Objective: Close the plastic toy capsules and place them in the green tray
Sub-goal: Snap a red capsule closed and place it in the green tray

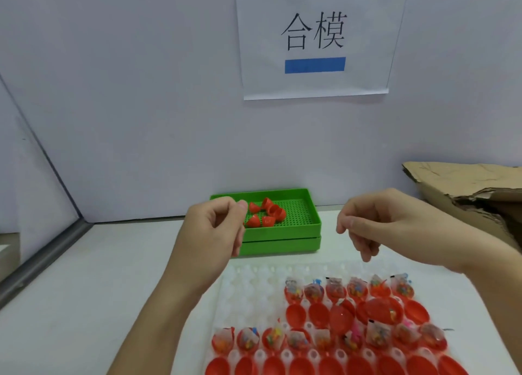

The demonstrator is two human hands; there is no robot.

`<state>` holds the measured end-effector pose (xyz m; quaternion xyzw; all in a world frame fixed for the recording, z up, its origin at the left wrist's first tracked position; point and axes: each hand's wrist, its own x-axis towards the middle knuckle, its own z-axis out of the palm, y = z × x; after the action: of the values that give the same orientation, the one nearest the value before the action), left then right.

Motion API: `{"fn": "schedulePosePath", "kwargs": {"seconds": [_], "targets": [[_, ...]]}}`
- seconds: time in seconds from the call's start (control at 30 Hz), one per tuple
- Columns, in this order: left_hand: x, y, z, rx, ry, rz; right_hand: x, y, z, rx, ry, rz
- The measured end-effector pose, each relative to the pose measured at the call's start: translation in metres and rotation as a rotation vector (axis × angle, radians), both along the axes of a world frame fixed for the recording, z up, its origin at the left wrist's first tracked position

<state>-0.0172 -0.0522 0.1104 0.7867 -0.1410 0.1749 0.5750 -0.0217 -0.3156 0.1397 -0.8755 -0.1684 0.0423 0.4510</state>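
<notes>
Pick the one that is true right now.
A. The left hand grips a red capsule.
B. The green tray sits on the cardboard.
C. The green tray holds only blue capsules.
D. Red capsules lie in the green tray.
D: several red capsules lie together on the perforated floor of the green tray, just beyond the left hand.
</notes>
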Motion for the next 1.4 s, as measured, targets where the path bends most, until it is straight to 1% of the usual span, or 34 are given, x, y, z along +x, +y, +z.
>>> {"fn": "schedulePosePath", "kwargs": {"seconds": [0.13,0.2,0.33,0.43,0.53,0.6,0.73,0.9,1.03,1.23,1.4], "targets": [[-0.001,-0.012,-0.006,0.122,0.039,-0.070,-0.001,0.006,-0.001,-0.054,-0.005,0.007],[-0.001,-0.017,-0.013,0.260,0.094,-0.100,-0.001,0.010,-0.003,-0.085,-0.019,0.014],[-0.001,-0.028,-0.031,0.631,0.237,-0.118,-0.003,0.019,-0.006,-0.164,-0.020,0.043],[0.002,-0.034,-0.047,0.781,0.339,-0.061,-0.003,0.022,-0.009,-0.190,-0.011,0.054],[0.004,-0.040,-0.056,0.814,0.417,-0.009,-0.002,0.025,-0.011,-0.225,-0.018,0.067],[0.003,-0.042,-0.057,0.821,0.425,0.016,-0.002,0.026,-0.012,-0.235,-0.020,0.074],[-0.001,-0.042,-0.051,0.845,0.443,-0.015,0.000,0.025,-0.013,-0.243,-0.025,0.081],[-0.004,-0.043,-0.044,0.911,0.515,0.051,0.001,0.023,-0.014,-0.238,-0.032,0.078],[-0.007,-0.048,-0.045,0.927,0.560,0.084,0.001,0.023,-0.015,-0.239,-0.035,0.080],[-0.010,-0.049,-0.042,0.906,0.552,0.134,0.002,0.023,-0.017,-0.256,-0.037,0.087],[-0.011,-0.041,-0.025,0.869,0.507,0.153,0.003,0.023,-0.018,-0.277,-0.024,0.070]]}}
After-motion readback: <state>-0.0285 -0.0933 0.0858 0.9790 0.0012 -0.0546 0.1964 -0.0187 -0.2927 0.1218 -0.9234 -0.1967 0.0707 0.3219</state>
